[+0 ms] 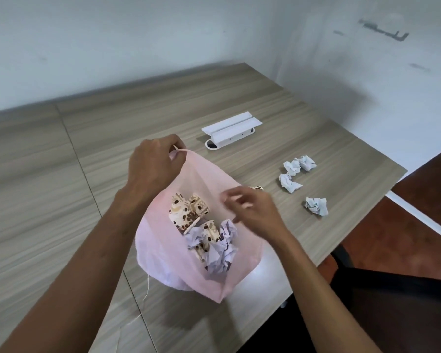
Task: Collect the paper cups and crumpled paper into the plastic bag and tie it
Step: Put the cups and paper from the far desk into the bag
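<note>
A thin pink plastic bag [209, 179] stands open on the wooden table [112, 138]. My left hand [153, 164] pinches its far rim and holds it up. My right hand [252, 210] is over the bag's right edge with fingers loosely curled and blurred; whether it holds the rim I cannot tell. Inside the bag lie several coffee-bean print paper cups [186, 212] and crumpled paper [222, 250]. Another cup [256, 188] peeks out just behind my right hand. Three crumpled paper balls lie on the table to the right [299, 164], [289, 183], [316, 206].
A white cable-port fixture [231, 131] sits on the table behind the bag. The table's right edge [362, 217] runs close to the paper balls, with reddish floor and a dark chair [392, 289] beyond it. A white wall stands at the back.
</note>
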